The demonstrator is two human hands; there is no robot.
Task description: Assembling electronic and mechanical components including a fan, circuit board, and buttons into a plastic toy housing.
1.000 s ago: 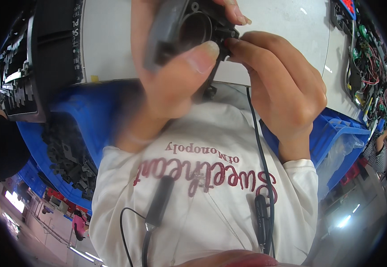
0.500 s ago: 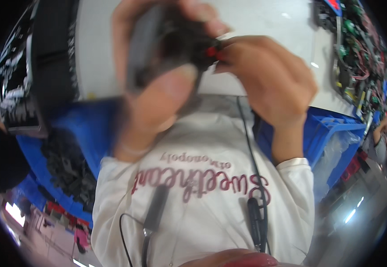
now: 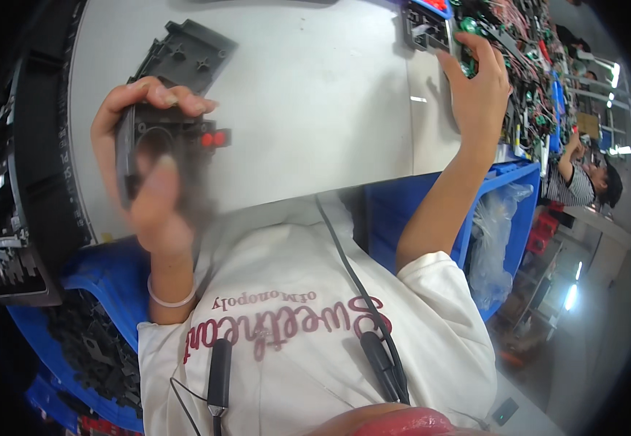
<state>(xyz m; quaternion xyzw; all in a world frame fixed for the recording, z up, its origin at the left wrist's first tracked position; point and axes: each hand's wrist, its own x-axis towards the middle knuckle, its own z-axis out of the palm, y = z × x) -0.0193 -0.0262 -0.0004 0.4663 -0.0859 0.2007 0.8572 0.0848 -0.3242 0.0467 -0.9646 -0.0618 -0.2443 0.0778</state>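
My left hand is closed round a dark grey plastic housing, held over the left part of the white table. Two round red pieces stick out at the housing's right side. The thumb and the housing's lower part are smeared by motion. Just beyond lies another dark grey plastic shell, with small posts inside. At the far right my right hand reaches out, thumb and fingers apart with nothing visible between them. Its fingertips are nearest to a black compartmented part and a pile of green and wired components.
A blue tray with red pieces sits at the far right edge. Blue crates flank me: dark parts fill the left one, and clear plastic lies in the right one. A black rack borders the left. Another person is at right.
The hands have parted. My left hand has carried the housing left, while my right hand has let go of its red-piece end and moved far right. The shell on the table has come into view.
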